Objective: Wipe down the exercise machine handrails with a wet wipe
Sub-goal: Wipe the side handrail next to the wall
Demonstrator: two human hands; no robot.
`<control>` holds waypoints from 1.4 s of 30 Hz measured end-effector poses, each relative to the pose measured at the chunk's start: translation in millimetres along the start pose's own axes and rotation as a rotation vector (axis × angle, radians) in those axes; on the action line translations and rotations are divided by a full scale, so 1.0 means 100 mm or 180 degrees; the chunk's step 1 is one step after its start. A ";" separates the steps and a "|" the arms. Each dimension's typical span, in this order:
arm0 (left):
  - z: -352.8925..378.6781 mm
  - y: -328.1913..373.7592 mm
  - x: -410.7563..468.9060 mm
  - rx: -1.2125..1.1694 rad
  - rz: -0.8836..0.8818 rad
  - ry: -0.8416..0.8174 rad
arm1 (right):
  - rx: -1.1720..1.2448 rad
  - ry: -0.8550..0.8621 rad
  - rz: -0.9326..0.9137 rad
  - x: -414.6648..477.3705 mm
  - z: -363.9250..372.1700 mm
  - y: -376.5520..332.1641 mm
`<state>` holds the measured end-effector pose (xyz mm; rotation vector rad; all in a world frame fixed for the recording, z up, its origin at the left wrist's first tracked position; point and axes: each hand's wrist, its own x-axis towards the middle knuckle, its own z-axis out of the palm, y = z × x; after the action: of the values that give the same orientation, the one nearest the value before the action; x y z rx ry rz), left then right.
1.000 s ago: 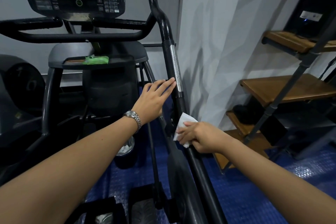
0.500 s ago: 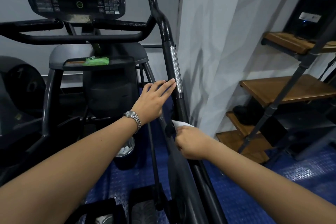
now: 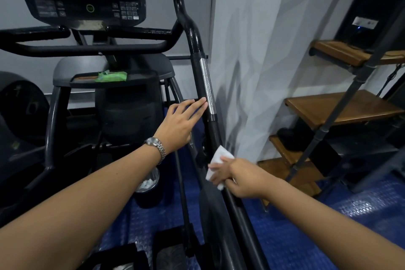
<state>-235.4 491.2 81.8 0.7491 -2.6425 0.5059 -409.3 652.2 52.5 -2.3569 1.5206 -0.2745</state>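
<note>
Head view: the handrail runs up and away from the person — long axis rising from near to far. The right hand grips the wet wipe against its lower stretch; the left hand, fingers straight, touches it higher — beside the metal strip.

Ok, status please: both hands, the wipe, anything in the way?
Left hand open, fingertips touching handrail beside silver strip. Right hand grips wet wipe against handrail, lower down. Left hand in path if wiping goes up.
</note>
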 end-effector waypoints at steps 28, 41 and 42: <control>-0.01 -0.26 0.04 -0.0065 -0.0097 0.0206 | 0.0785 0.2082 0.0278 0.19 0.29 0.11; -0.37 -0.94 1.02 -0.0061 -0.0118 0.0623 | 0.0877 0.2618 0.0714 0.55 0.12 0.06; -0.36 -0.95 1.04 -0.0077 -0.0076 0.0637 | 0.0898 0.2694 0.0784 0.62 0.07 0.06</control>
<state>-257.5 386.1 179.0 0.6840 -2.4476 0.5131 -385.7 594.4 43.0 -1.8699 1.9096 -1.4501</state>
